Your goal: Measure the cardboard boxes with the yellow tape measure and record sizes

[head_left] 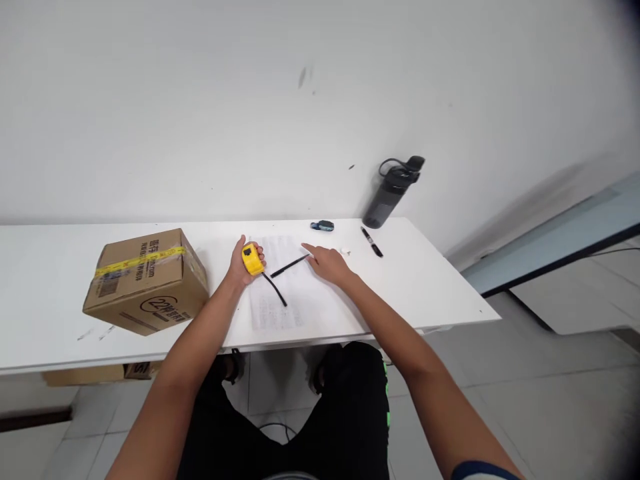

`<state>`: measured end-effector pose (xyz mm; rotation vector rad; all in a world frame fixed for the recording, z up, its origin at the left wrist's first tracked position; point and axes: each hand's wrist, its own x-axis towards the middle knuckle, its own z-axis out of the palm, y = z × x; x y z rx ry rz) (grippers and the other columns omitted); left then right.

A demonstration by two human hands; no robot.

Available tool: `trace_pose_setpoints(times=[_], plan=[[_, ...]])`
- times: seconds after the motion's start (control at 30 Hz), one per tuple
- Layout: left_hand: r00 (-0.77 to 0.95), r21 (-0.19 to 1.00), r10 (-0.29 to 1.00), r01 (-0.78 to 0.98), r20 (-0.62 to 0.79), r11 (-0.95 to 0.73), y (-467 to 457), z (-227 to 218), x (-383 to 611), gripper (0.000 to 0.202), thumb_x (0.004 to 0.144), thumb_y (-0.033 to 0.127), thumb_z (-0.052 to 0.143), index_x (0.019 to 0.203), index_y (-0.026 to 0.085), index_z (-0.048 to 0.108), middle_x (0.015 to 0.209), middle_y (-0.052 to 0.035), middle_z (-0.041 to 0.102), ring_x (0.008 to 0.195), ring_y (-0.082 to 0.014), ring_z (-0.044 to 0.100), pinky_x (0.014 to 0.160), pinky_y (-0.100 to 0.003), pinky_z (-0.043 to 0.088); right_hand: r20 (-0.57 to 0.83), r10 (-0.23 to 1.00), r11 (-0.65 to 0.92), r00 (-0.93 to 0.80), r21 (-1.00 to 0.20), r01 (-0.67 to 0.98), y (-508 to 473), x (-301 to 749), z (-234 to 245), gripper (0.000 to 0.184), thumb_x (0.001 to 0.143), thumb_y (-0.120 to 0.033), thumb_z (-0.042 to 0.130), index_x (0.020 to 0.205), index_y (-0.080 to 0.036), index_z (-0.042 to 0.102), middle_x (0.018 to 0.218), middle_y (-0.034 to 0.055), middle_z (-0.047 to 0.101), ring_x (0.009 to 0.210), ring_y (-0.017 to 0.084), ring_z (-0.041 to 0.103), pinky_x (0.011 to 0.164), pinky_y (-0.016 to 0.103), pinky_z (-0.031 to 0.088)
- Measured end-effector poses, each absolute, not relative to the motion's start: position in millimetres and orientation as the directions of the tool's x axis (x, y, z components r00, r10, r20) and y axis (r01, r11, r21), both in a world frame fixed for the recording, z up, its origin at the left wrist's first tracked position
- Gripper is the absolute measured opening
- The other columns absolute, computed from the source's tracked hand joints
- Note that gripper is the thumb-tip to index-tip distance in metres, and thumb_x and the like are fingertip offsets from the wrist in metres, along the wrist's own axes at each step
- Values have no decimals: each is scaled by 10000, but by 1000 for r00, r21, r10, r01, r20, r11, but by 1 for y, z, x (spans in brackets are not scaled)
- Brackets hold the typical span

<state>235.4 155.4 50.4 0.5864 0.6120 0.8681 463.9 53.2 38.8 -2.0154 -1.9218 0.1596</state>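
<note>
Where the white table [45, 287] runs in from the left edge of the frame, a brown cardboard box [143, 283] stands left of centre, with a strip of yellow tape [130, 265] across its top and dark print on its sides. Part of another brown box [85, 376] shows below the table edge, at the lower left.

Just right of the first box, near the middle of the frame, the left hand [239, 268] is turned palm up, its fingers curled around a yellow tape measure [253, 259]. A black strap [275, 290] hangs from the tape measure's lower end and slants down to the right over printed paper [280, 321], which lies at the centre of the frame; its lettering is too faint to read. Over the paper, a slim black stick [290, 265] slants up to the right, its upper end meeting the fingers of the right hand [329, 265].

That hand is palm down, right of centre, with the index finger stretched out toward the left and the other fingers mostly hidden; whether it grips the stick cannot be told. Above it lies a small dark blue object [323, 226], and close to its right a small white piece [345, 251]. Farther right come a black pen [372, 242], lying at a slant, and a dark bottle [390, 193] with a loop on its lid, standing near the wall [200, 113].
</note>
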Motion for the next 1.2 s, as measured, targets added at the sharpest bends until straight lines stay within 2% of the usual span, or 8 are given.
trace_pose_setpoints(times=[0.07, 0.17, 0.23, 0.33, 0.43, 0.6, 0.8, 1.2], plan=[[555, 677, 803, -505, -219, 534, 162, 41, 230, 511, 967, 549, 411, 663, 175, 582, 631, -12, 608, 462, -97, 552, 481, -252, 474, 73, 997, 40, -23, -242, 970, 64, 472, 26, 415, 991, -289, 401, 1355, -241, 593, 1050, 137, 722, 931, 285, 655, 857, 404, 456], [607, 671, 773, -497, -185, 550, 167, 33, 230, 554, 977, 576, 370, 667, 182, 607, 645, -18, 616, 477, -105, 556, 530, -277, 503, 155, 988, 25, 19, -276, 961, 66, 475, 13, 400, 1019, -355, 321, 1212, -249, 656, 1050, 135, 734, 958, 288, 666, 852, 395, 464], [612, 674, 766, -483, -196, 559, 168, 31, 234, 557, 972, 585, 388, 658, 182, 611, 619, -22, 606, 478, -113, 560, 548, -291, 518, 264, 952, -26, 157, -438, 899, 62, 478, 11, 435, 1021, -450, 288, 1198, -250, 632, 1035, 127, 730, 946, 283, 669, 846, 395, 476], [593, 685, 777, -478, -210, 550, 170, 30, 237, 548, 962, 589, 421, 660, 178, 622, 605, -31, 611, 486, -125, 581, 548, -300, 536, 322, 875, 19, 361, -769, 639, 56, 482, 12, 488, 976, -601, 334, 1261, -257, 531, 1077, 102, 707, 864, 240, 669, 793, 376, 507], [580, 707, 782, -455, -226, 542, 171, 29, 238, 539, 956, 596, 438, 690, 177, 651, 632, -44, 645, 530, -147, 626, 596, -331, 567, 258, 908, 117, 331, -912, 392, 53, 479, 13, 556, 911, -710, 390, 1160, -241, 553, 1014, 83, 682, 732, 189, 636, 690, 339, 504], [596, 711, 770, -439, -228, 550, 171, 30, 238, 531, 956, 595, 436, 722, 177, 665, 649, -46, 650, 553, -159, 640, 650, -360, 573, 124, 989, 92, 80, -941, 325, 50, 458, 8, 544, 948, -672, 342, 935, -226, 654, 804, 30, 639, 567, 137, 488, 581, 305, 423], [635, 652, 735, -456, -238, 605, 168, 35, 239, 560, 970, 593, 402, 663, 172, 605, 579, -29, 585, 470, -122, 564, 501, -270, 498, 88, 984, 12, 152, -896, 443, 47, 449, 11, 445, 902, -540, 514, 614, -214, 605, 563, -1, 531, 596, 162, 522, 609, 310, 419], [692, 590, 696, -486, -192, 645, 170, 33, 238, 570, 1005, 503, 349, 655, 137, 610, 586, -29, 567, 462, -135, 568, 477, -280, 493, 96, 994, 62, 56, -900, 431, 48, 450, 5, 449, 884, -459, 553, 518, -212, 476, 546, -1, 527, 620, 169, 589, 585, 298, 412]])
